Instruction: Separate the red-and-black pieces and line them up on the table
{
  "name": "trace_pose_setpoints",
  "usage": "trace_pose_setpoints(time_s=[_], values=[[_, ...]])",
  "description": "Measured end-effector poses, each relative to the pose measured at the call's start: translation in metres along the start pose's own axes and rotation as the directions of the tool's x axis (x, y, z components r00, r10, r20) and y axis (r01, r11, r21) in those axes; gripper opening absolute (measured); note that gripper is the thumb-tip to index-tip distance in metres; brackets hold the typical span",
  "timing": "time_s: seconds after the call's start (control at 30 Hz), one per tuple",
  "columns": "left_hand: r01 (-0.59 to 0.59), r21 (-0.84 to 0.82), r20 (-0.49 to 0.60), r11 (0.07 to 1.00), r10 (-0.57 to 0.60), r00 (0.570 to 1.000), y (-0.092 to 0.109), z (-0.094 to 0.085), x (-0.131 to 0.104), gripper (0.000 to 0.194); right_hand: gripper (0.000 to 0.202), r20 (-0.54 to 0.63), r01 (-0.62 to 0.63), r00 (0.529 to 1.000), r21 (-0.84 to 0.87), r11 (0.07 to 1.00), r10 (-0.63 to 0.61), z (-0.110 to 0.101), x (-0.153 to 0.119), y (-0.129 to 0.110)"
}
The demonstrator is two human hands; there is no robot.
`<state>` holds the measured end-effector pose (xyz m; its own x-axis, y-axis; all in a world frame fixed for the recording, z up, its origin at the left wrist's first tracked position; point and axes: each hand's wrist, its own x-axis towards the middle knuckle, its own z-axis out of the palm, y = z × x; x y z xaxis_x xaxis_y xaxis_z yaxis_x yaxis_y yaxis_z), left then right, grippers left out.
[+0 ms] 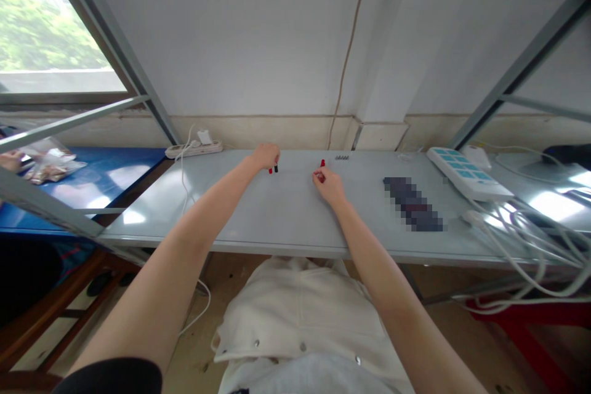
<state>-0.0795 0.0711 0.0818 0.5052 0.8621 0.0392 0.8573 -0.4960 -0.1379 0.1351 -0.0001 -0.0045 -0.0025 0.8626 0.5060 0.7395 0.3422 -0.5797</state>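
Observation:
On the grey table (pixel 286 215), my left hand (pixel 266 155) is closed above a small black piece (pixel 276 168) and a small red piece (pixel 270 170); whether it grips either one is unclear. My right hand (pixel 329 183) rests on the tabletop with its fingers pinched together, and what they hold is too small to name. Another small red piece (pixel 322 162) stands just beyond the right fingertips. Further back and to the right lies a row of several small dark items (pixel 342 157).
A white power strip (pixel 196 149) with a cable lies at the back left. On the right are a pixelated dark object (pixel 412 203), a large white power strip (pixel 466 173) and tangled white cables (pixel 545 246). Metal posts flank the table. A person's hand (pixel 10 161) shows far left.

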Motion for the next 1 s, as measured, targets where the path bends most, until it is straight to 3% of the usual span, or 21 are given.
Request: trace_pose_setpoints(time_s=[0.7, 1.0], values=[[-0.002, -0.011, 0.056, 1.000, 0.003, 0.998, 0.0007, -0.0003, -0.0040, 0.019, 0.016, -0.002, 0.023, 1.000, -0.003, 1.000, -0.023, 0.0016, -0.0006, 0.0006], [-0.011, -0.007, 0.047, 1.000, 0.011, 0.999, -0.0032, 0.0034, -0.0031, 0.020, 0.017, -0.010, -0.039, 0.999, -0.069, 0.997, 0.038, -0.0052, 0.0010, -0.0030]])
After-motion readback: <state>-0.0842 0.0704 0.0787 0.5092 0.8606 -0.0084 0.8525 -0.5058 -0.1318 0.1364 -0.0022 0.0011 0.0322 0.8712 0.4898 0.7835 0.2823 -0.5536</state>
